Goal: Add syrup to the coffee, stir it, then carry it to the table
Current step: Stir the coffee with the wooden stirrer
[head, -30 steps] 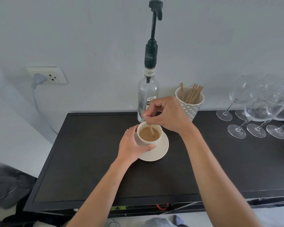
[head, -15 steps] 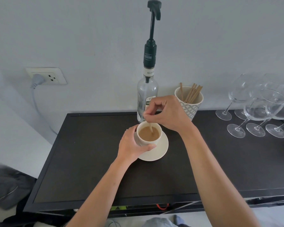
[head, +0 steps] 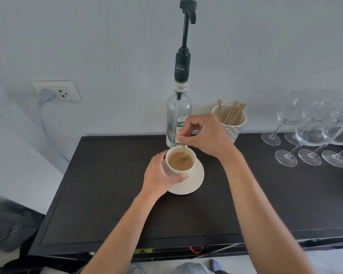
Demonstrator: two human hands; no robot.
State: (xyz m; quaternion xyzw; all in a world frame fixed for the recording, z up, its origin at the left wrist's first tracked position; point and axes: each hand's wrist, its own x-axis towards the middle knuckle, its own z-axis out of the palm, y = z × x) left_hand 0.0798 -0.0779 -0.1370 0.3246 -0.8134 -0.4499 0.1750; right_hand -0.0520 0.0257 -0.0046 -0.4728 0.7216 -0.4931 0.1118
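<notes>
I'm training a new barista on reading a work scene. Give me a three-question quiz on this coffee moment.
1. True or false: the left hand holds the coffee cup.
2. What does the right hand pinch? A) a wine glass B) the stir stick C) the pump
3. Fill in: the cup stands on a ___.

Key: 1 true. 2 B; its tip is in the coffee. 3 saucer, in front of the syrup bottle.
</notes>
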